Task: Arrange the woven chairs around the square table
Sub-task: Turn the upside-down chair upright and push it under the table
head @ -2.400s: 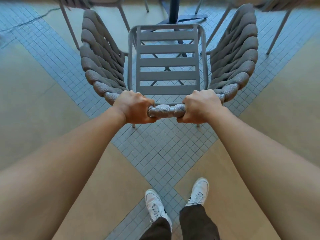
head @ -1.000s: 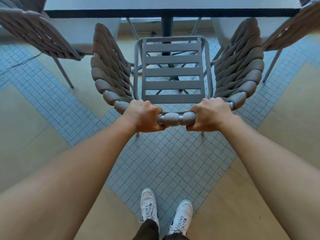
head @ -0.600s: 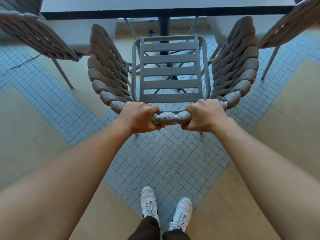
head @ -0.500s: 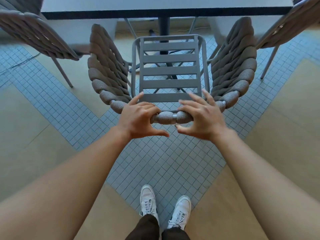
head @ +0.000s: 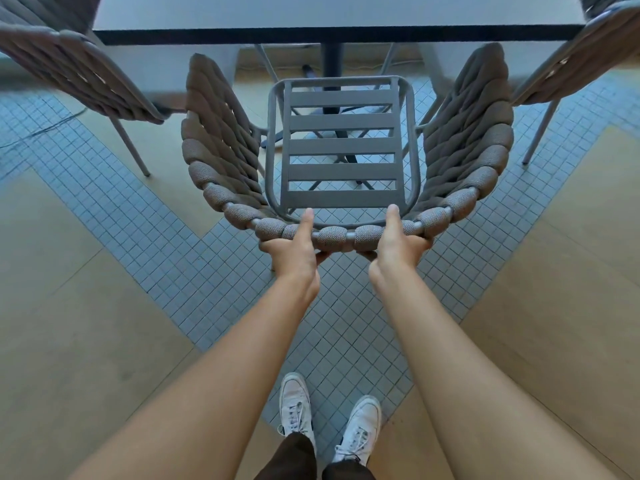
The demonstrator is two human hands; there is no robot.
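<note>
Now both hands, the left hand [head: 294,252] and right hand [head: 396,249], close around the woven chair [head: 341,147] by its back rail from beneath, thumbs on top, likely for pushing it under the square table [head: 337,12] just ahead.
</note>
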